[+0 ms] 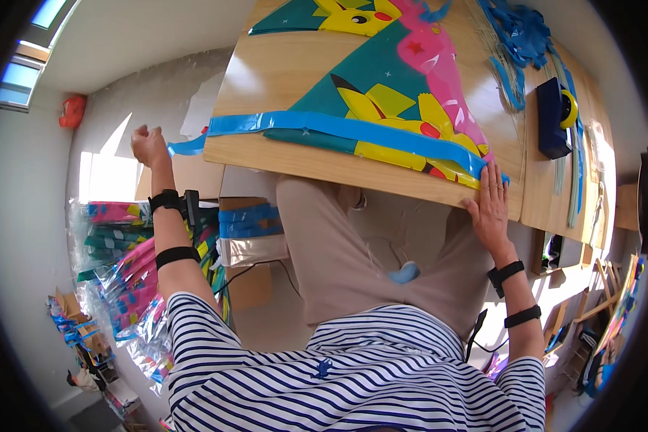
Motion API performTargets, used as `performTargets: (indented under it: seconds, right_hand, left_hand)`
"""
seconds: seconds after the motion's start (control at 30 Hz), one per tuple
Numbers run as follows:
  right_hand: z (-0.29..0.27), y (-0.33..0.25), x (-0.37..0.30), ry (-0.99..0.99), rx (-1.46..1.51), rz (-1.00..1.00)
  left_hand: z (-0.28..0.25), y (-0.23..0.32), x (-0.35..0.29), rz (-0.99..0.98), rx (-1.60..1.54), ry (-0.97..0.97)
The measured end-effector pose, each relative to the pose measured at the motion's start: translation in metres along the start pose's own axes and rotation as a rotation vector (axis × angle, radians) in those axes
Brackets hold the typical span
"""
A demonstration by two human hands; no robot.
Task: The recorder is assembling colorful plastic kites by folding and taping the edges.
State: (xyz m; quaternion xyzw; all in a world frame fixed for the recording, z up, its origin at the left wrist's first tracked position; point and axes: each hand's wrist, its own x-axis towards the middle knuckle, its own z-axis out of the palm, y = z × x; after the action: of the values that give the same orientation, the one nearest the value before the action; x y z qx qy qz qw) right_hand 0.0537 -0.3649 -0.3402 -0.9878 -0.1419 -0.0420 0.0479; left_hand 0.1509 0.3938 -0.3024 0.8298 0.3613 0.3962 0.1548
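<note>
A triangular printed plastic sheet [311,106], teal and pink with a yellow cartoon figure, lies on the wooden table [255,79]. Along its near edge runs a long blue plastic strip [317,124], parallel to the table's front. My right hand [491,205] rests flat with fingers stretched on the strip's right end and the sheet's corner. Off the table's left side, my left hand [150,146] is raised with its fingers closed. Close to that wrist, a loose blue piece [187,147] hangs past the table edge; whether the fingers hold anything is hidden.
A similar printed sheet [284,17] lies at the far side. To the right stand a tape dispenser [553,119] and a heap of blue strips [520,34] beside thin pale rods. Plastic-wrapped printed sheets [122,266] pile up at lower left, next to bundled blue material [248,222].
</note>
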Motion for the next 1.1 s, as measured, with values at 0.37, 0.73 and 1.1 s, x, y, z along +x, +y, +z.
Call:
performTargets:
  seconds: [0.37, 0.73, 1.1]
  right_hand:
    - [-0.005, -0.003, 0.003, -0.021, 0.0, 0.023]
    - [0.001, -0.001, -0.001, 0.018, 0.004, 0.018]
    - [0.001, -0.001, -0.001, 0.013, 0.013, 0.039]
  left_hand:
    - [0.033, 0.207, -0.165, 0.551, -0.209, -1.232]
    - [0.036, 0.213, -0.18, 0.639, -0.025, -1.149]
    - [0.037, 0.214, -0.183, 0.673, -0.021, -1.131]
